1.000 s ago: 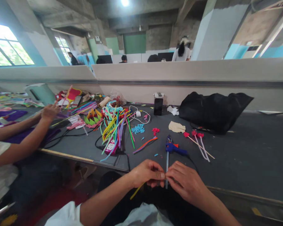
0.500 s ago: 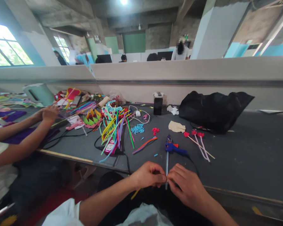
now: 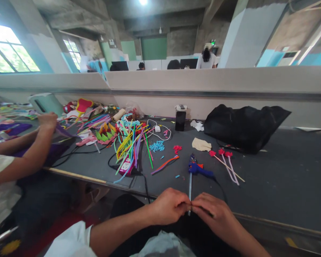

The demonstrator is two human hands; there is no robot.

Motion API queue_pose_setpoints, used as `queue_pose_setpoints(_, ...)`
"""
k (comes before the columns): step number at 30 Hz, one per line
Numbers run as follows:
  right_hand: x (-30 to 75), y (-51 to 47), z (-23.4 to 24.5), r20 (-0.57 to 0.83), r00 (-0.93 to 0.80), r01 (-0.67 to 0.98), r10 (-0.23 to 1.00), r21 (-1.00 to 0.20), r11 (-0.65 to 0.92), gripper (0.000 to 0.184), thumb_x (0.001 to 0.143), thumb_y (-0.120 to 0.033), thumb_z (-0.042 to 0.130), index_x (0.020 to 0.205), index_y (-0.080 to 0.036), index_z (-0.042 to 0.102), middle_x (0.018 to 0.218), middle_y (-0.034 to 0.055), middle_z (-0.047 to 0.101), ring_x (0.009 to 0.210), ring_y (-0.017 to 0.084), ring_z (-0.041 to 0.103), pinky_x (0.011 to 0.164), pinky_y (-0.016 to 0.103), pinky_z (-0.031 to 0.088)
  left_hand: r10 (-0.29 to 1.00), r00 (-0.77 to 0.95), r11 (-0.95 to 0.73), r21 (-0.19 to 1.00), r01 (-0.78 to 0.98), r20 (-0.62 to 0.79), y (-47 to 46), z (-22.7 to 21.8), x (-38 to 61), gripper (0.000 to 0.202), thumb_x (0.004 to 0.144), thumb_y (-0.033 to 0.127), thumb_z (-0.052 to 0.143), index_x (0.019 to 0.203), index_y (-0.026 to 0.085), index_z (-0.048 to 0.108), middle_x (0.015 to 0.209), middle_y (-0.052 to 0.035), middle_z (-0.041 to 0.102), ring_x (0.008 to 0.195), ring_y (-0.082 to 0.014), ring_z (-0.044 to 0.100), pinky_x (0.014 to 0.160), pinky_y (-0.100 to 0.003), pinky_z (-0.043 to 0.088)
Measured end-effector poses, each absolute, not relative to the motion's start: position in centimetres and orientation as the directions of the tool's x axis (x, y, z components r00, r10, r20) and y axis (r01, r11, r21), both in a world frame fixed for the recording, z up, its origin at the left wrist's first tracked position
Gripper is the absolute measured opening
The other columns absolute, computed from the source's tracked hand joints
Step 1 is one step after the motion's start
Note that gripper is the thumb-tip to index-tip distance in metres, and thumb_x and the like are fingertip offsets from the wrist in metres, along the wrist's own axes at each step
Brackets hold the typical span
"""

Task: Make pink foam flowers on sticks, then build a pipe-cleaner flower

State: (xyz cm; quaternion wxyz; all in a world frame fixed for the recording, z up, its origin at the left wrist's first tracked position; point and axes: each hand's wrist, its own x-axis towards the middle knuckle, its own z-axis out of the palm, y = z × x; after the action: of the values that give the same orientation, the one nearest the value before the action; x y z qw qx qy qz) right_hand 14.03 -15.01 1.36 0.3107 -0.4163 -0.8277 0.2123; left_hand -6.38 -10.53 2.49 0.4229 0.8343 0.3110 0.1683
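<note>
Pinching a straw (image 3: 189, 188), left hand (image 3: 169, 207) touches right hand (image 3: 216, 214).

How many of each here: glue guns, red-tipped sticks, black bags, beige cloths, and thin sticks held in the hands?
Blue glue gun: 1
Red-tipped sticks: 3
Black bag: 1
Beige cloth: 1
Thin stick pinched between left hand and right hand: 1
Total: 7
</note>
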Motion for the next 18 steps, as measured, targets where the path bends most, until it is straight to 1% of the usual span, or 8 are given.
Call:
queue_pose_setpoints(2, 13.9, -15.2, 1.4, 0.268, -0.461, 0.563, 0.846, -0.649, 0.512, 0.015, 0.092, -0.017, 0.053, 0.085, -0.022, 0.066, 0.077, 0.0008, 0.068, 0.071, 0.014, 0.063, 0.064, 0.025, 0.048, 0.613, 0.790, -0.561, 0.715, 0.417, 0.020, -10.7, 2.3, -6.5, 0.019, 0.086, 0.016, 0.052, 0.084, 0.018, 0.070, 0.075, -0.0023, 0.069, 0.070, -0.0141, 0.061, 0.064, -0.021, 0.040)
queue_pose_setpoints(4, 13.8, -15.3, 1.5, 0.199, -0.438, 0.588, 0.877, -0.675, 0.446, 0.015, 0.087, -0.014, 0.055, 0.076, -0.021, 0.061, 0.071, -0.0008, 0.064, 0.065, 0.013, 0.060, 0.058, 0.023, 0.044, 0.580, 0.815, -0.631, 0.639, 0.440, 0.011, -10.8, 2.1, -6.5, 0.018, 0.086, 0.016, 0.051, 0.086, 0.019, 0.069, 0.080, -0.0030, 0.071, 0.075, -0.0157, 0.063, 0.066, -0.022, 0.041)
queue_pose_setpoints(6, 13.6, -15.4, 1.6, 0.147, -0.408, 0.602, 0.901, -0.699, 0.386, 0.016, 0.083, -0.012, 0.055, 0.070, -0.020, 0.057, 0.067, -0.0021, 0.060, 0.061, 0.012, 0.056, 0.056, 0.022, 0.041, 0.560, 0.828, -0.668, 0.601, 0.439, 0.017, -10.9, 2.0, -6.5, 0.017, 0.088, 0.018, 0.051, 0.087, 0.019, 0.068, 0.081, -0.0032, 0.071, 0.076, -0.0158, 0.064, 0.066, -0.022, 0.041)
queue_pose_setpoints(8, 13.5, -15.5, 1.7, 0.113, -0.385, 0.592, 0.916, -0.731, 0.339, 0.015, 0.081, -0.012, 0.054, 0.069, -0.020, 0.054, 0.066, -0.0026, 0.059, 0.061, 0.012, 0.055, 0.057, 0.022, 0.040, 0.546, 0.837, -0.690, 0.590, 0.419, 0.044, -10.9, 2.0, -6.5, 0.017, 0.090, 0.019, 0.051, 0.086, 0.019, 0.067, 0.080, -0.0026, 0.070, 0.075, -0.0148, 0.064, 0.066, -0.021, 0.041)
queue_pose_setpoints(11, 13.2, -15.7, 1.3, 0.104, -0.353, 0.562, 0.930, -0.771, 0.299, 0.014, 0.079, -0.010, 0.051, 0.068, -0.020, 0.050, 0.066, -0.0033, 0.056, 0.062, 0.012, 0.053, 0.058, 0.021, 0.039, 0.520, 0.850, -0.720, 0.575, 0.388, 0.078, -11.1, 2.1, -6.4, 0.016, 0.091, 0.018, 0.050, 0.084, 0.018, 0.065, 0.076, -0.0015, 0.068, 0.072, -0.0130, 0.062, 0.064, -0.020, 0.040)
queue_pose_setpoints(13, 13.0, -16.0, 0.7, 0.099, -0.328, 0.545, 0.939, -0.793, 0.274, 0.014, 0.075, -0.008, 0.049, 0.067, -0.020, 0.046, 0.065, -0.0042, 0.052, 0.061, 0.011, 0.050, 0.057, 0.021, 0.038, 0.494, 0.866, -0.747, 0.548, 0.377, 0.076, -11.2, 2.2, -6.3, 0.015, 0.090, 0.017, 0.050, 0.082, 0.018, 0.063, 0.074, -0.0013, 0.067, 0.070, -0.0127, 0.062, 0.062, -0.020, 0.039)
queue_pose_setpoints(17, 12.5, -16.3, -0.3, 0.070, -0.293, 0.524, 0.953, -0.823, 0.221, 0.016, 0.069, -0.006, 0.046, 0.062, -0.020, 0.042, 0.060, -0.0057, 0.046, 0.060, 0.010, 0.045, 0.055, 0.020, 0.035, 0.450, 0.893, -0.809, 0.427, 0.404, 0.007, -11.5, 2.1, -6.3, 0.008, 0.084, 0.015, 0.054, 0.079, 0.018, 0.060, 0.074, -0.0031, 0.066, 0.067, -0.0153, 0.060, 0.055, -0.023, 0.037)
queue_pose_setpoints(18, 12.4, -16.3, -0.3, 0.068, -0.278, 0.524, 0.958, -0.825, 0.210, 0.016, 0.069, -0.006, 0.046, 0.061, -0.020, 0.042, 0.059, -0.0059, 0.045, 0.059, 0.010, 0.044, 0.054, 0.020, 0.034, 0.450, 0.893, -0.813, 0.413, 0.411, -0.003, -11.5, 2.0, -6.3, 0.007, 0.082, 0.015, 0.054, 0.079, 0.018, 0.060, 0.074, -0.0035, 0.065, 0.066, -0.0160, 0.060, 0.054, -0.023, 0.036)
